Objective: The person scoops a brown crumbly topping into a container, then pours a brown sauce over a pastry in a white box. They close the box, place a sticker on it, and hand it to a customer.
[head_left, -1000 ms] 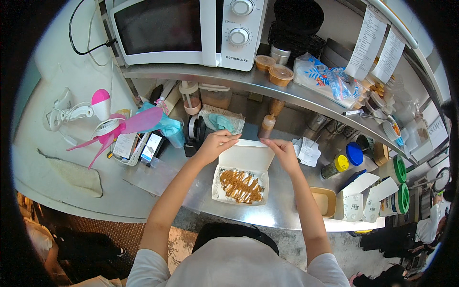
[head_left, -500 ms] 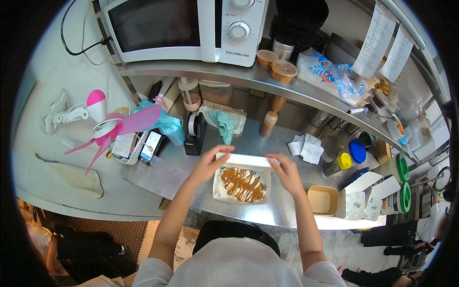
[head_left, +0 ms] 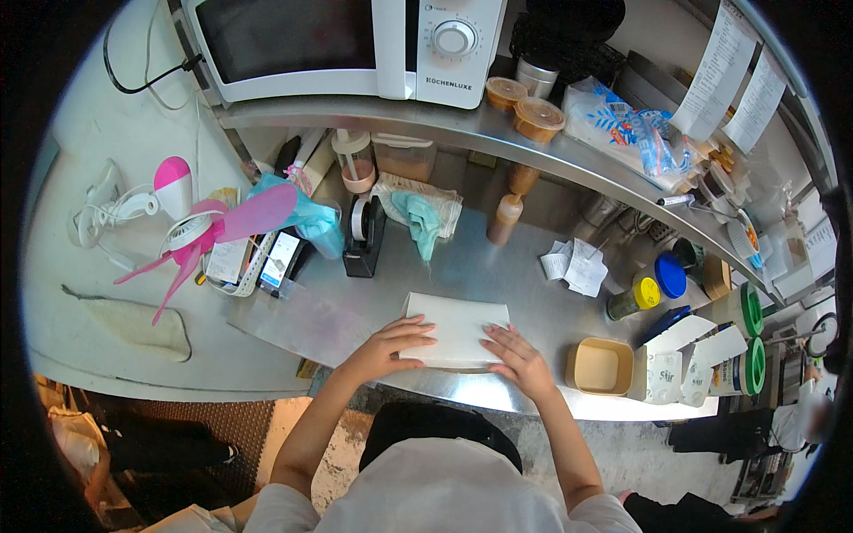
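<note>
A white takeaway box (head_left: 460, 322) lies closed on the steel counter (head_left: 498, 258) right in front of me. My left hand (head_left: 388, 345) rests flat on the lid's near left corner, fingers spread. My right hand (head_left: 519, 357) presses on the lid's near right edge. The food inside is hidden under the lid.
A black tape dispenser (head_left: 365, 235) and a teal cloth (head_left: 420, 220) sit behind the box. A brown sauce bottle (head_left: 504, 218), paper slips (head_left: 576, 264), a yellow-lidded jar (head_left: 633, 298) and an empty tan container (head_left: 599, 365) stand to the right. A pink fan (head_left: 209, 231) is at left, a microwave (head_left: 346, 44) on the shelf above.
The box was open with browned food showing. Both hands brought the lid down toward me, and it is now closed with my hands on top.
</note>
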A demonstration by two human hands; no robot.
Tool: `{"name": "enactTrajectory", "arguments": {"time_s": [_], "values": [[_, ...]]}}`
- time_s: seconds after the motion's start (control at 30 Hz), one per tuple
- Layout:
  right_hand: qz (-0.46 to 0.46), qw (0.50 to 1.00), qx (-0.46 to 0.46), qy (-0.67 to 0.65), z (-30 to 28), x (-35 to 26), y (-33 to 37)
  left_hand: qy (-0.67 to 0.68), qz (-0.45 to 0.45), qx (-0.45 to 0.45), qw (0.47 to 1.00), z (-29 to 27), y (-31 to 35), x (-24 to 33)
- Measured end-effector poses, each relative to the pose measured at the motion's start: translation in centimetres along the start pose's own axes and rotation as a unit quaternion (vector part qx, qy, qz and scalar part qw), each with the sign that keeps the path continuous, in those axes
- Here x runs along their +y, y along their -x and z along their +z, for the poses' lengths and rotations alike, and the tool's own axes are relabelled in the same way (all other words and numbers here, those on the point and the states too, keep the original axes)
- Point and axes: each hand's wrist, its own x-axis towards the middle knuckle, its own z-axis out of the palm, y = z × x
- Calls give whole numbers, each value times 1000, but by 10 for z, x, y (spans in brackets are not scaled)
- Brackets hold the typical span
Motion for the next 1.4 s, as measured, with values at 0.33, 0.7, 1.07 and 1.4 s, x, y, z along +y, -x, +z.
{"name": "enactTrajectory", "arguments": {"time_s": [0.33, 0.7, 1.07, 1.4], "values": [[-39, 993, -1, 110, 28, 8, 16, -60, 14, 18, 998, 2, 5, -11], [-36, 993, 10, 108, 35, 15, 19, -114, 14, -8, 993, 5, 3, -8], [-26, 995, -29, 90, 31, 13, 19, -146, -1, -30, 989, 13, 8, -12], [-37, 997, -35, 59, 29, 16, 20, -242, 6, -70, 968, 15, 10, -13]]}}
